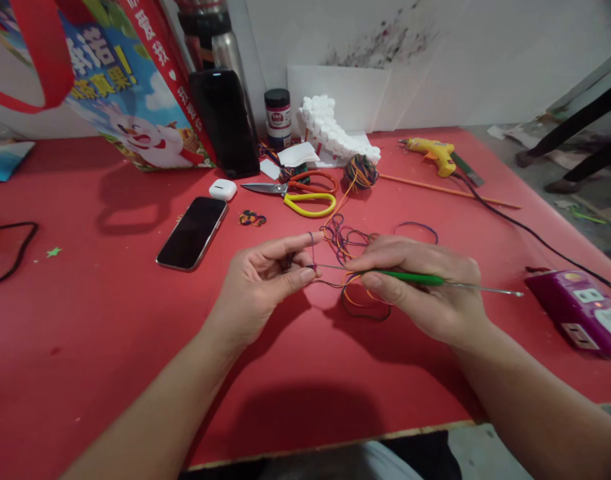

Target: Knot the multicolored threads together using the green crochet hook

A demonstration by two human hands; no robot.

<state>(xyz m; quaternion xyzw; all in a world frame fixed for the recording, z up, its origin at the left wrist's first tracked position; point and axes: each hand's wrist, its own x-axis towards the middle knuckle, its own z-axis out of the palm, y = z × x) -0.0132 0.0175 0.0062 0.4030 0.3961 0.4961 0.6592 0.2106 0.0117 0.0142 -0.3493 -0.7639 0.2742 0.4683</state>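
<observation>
My left hand (265,280) pinches a small dark piece of crochet (311,267) between thumb and fingers, and a strand of yarn runs over its raised index finger. In my right hand (425,280) is a crochet hook (410,277) with a green handle, held like a pen. The hook's thin metal tip reaches the piece at my left fingertips; its other metal end points right. Loose multicoloured yarn (342,237) lies in tangles behind and beneath my hands, leading back to a yarn ball (360,173).
Orange-and-yellow scissors (310,203), a phone (192,233), a white earbud case (222,190) and a small crocheted piece (252,218) lie beyond my hands. A yellow glue gun (432,155) and a purple power socket (578,313) are on the right. A gift bag (150,100) stands back left.
</observation>
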